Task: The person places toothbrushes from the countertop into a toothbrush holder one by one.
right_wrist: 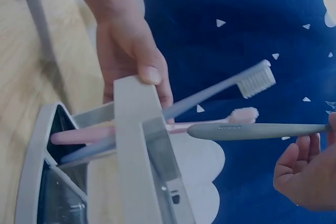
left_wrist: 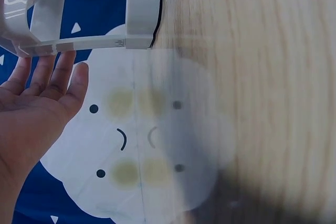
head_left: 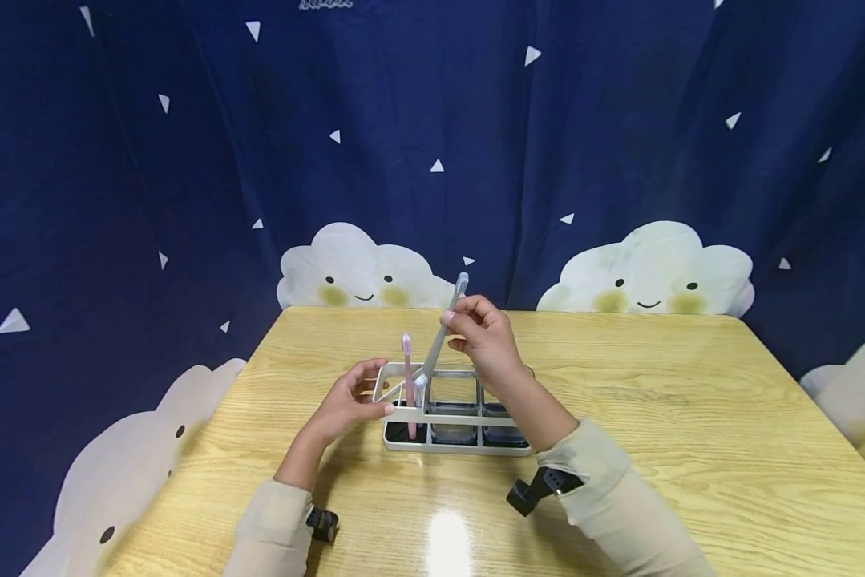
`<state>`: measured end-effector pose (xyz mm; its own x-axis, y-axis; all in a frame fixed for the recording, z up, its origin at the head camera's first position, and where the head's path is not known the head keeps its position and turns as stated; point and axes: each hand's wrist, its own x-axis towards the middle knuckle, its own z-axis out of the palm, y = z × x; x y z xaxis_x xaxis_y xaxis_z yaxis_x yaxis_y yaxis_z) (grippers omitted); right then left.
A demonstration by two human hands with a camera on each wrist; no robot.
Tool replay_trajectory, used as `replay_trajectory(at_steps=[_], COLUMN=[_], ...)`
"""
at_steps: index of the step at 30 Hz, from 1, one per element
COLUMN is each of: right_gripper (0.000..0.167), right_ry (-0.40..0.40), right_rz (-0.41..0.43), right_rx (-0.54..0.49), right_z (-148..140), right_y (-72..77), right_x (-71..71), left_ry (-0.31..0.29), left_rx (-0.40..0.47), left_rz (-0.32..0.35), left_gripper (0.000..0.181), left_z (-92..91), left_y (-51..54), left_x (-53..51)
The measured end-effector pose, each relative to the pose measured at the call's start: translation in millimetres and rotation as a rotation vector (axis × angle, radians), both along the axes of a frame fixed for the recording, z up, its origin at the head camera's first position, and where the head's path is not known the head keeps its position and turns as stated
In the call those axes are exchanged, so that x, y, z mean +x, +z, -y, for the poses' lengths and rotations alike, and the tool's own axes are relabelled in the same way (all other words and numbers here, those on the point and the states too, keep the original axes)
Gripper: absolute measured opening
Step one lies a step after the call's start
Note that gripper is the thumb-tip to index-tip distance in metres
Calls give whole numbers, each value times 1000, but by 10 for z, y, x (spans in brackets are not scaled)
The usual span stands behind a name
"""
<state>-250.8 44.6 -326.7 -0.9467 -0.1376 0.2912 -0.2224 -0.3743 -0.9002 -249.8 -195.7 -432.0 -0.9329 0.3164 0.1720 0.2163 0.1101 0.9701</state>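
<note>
A white toothbrush rack (head_left: pixel 461 450) stands on the table, its left end held by my left hand (head_left: pixel 349 405), thumb on the front rail. In its left compartment lean a pink toothbrush (right_wrist: pixel 84 135) and a light blue toothbrush (right_wrist: pixel 207 94), heads up. My right hand (head_left: pixel 490 344) pinches a grey toothbrush (right_wrist: pixel 241 131) near its bristle end, above the rack. The grey handle's lower end points down at the left compartment; in the right wrist view it appears free of the rack. The left wrist view shows the left fingers (left_wrist: pixel 64 74) against the rack's end.
Clear cups (head_left: pixel 454 434) occupy the rack's middle and right compartments, the right one partly behind my right arm. The wooden table (head_left: pixel 656 385) extends on both sides. A dark blue curtain (head_left: pixel 432 96) with clouds and triangles hangs behind. Each wrist wears a black camera (head_left: pixel 547 485).
</note>
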Motion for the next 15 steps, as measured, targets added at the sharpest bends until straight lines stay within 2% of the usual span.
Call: replay_trajectory(at_steps=[15], right_gripper=[5], right_ry=[55], right_rz=[15], right_rx=[150], right_z=[201], right_y=[-125], right_x=[-33], left_ry=[2], left_rx=[-6], left_rz=[1], left_gripper=[69], left_z=[-3], left_y=[21], left_x=[13])
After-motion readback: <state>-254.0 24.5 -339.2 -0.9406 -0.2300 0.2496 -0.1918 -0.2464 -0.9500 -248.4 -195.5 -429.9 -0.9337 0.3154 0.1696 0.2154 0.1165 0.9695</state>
